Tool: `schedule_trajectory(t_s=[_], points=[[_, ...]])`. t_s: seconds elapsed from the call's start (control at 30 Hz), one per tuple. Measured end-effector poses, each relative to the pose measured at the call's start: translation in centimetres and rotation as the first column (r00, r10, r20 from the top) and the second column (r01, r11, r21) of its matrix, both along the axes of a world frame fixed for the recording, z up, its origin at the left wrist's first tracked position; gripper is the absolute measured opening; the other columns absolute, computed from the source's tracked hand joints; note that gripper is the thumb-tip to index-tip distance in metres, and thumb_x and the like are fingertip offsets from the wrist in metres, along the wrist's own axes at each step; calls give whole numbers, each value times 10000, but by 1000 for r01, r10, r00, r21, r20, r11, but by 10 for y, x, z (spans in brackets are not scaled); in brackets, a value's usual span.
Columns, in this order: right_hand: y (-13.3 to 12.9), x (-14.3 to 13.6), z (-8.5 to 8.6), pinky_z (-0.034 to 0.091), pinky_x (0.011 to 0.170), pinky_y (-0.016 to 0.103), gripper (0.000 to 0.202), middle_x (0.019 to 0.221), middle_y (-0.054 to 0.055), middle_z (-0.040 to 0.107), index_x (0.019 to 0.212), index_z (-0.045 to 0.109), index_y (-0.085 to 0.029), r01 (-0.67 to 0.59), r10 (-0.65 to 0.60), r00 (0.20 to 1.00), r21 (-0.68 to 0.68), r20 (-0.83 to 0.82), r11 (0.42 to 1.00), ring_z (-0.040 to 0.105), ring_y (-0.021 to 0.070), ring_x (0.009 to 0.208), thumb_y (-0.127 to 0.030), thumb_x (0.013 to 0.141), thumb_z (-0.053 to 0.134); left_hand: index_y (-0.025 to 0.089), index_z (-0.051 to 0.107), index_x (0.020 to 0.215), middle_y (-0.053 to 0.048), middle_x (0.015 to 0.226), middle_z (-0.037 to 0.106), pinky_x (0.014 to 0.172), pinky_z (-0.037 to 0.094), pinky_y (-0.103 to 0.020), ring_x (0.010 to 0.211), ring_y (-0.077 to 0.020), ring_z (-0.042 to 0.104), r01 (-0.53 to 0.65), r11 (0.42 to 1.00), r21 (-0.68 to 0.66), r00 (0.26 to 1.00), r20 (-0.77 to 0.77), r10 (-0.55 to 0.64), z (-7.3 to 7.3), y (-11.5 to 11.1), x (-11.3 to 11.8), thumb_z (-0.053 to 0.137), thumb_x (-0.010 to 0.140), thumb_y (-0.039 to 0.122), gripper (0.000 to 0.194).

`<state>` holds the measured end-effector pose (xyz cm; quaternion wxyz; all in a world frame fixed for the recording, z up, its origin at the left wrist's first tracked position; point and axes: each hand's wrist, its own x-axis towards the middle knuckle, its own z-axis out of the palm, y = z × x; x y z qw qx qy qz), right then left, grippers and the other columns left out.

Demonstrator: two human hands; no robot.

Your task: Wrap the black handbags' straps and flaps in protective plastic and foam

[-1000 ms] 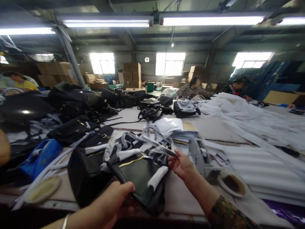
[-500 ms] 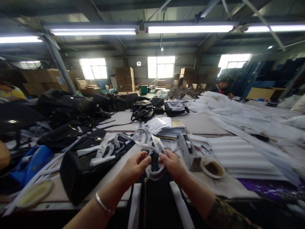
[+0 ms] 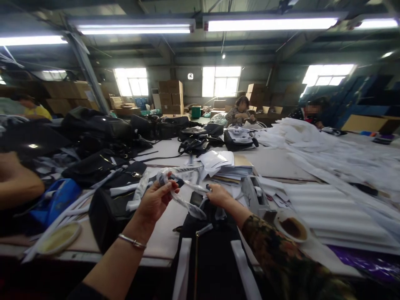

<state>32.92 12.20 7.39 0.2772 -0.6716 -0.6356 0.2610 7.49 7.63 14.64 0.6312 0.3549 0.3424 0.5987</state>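
A black bag [image 3: 215, 258] with a gold zip and white foam strips stands right in front of me. Above it loops a strap wrapped in clear plastic [image 3: 187, 205]. My left hand [image 3: 158, 198], wearing a silver bangle, grips the strap's left part with closed fingers, raised off the table. On the other side my right hand [image 3: 220, 195] is closed on the strap near the top of the bag; its fingertips are partly hidden. Another black bag [image 3: 109, 223] with plastic-wrapped parts lies left of my left hand.
A grey tape dispenser [image 3: 254, 193] and a round container with brown contents [image 3: 292, 226] stand at right, near white foam sheets [image 3: 334, 204]. A paper stack [image 3: 234, 166] lies ahead. Leftward are a blue object [image 3: 59, 202], black bags [image 3: 93, 168] and another person's arm [image 3: 18, 181].
My hands have moved apart: the left went up and left with the strap, the right slightly back. More of the black bag shows. The view has shifted a little left.
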Motion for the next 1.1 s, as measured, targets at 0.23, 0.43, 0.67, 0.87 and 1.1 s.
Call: schedule_trajectory(t_s=[0.23, 0.43, 0.67, 0.87, 1.1], points=[[-5, 35, 13, 419, 1020, 416, 339, 1181, 183, 666, 1129, 667, -145, 188, -180, 976, 58, -121, 981, 556, 331, 1229, -270, 815, 697, 210, 725, 1109, 3, 805, 722, 892, 562, -346, 851, -170, 703, 147, 978, 146, 984, 81, -160, -6, -8, 4, 843, 749, 211, 380], [-29, -23, 62, 538, 809, 367, 588, 965, 100, 735, 1030, 691, -163, -284, 260, 860, 12, -440, 959, 688, 265, 918, -701, 849, 538, 128, 751, 918, -52, 769, 679, 788, 508, -338, 779, -196, 640, 424, 878, 221, 906, -105, -411, 9, -27, 15, 812, 766, 351, 277], [-25, -69, 161, 560, 739, 293, 477, 1241, 41, 679, 1290, 486, -300, -294, 392, 56, 360, -918, 885, 705, 174, 903, -451, 870, 653, 164, 651, 960, 14, 692, 577, 698, 507, -304, 653, -156, 573, 304, 922, 238, 852, -502, -151, 8, -44, 27, 706, 847, 393, 261], [-31, -18, 275, 495, 587, 241, 170, 783, -28, 604, 1063, 629, -222, -21, 613, 322, 642, -721, 766, 577, 81, 608, -335, 951, 569, 206, 568, 1194, 22, 715, 575, 658, 523, -308, 592, -169, 574, 264, 903, 339, 782, -624, 6, 20, -30, 30, 552, 934, 434, 346], [-68, 22, 354, 370, 469, 245, 383, 640, -78, 433, 1079, 648, -237, 27, 625, 603, 795, -496, 606, 351, 72, 464, -560, 936, 501, 221, 789, 818, -29, 685, 715, 658, 502, -294, 618, -208, 642, 688, 679, 258, 585, -750, -309, 62, -2, 44, 800, 703, 325, 155]])
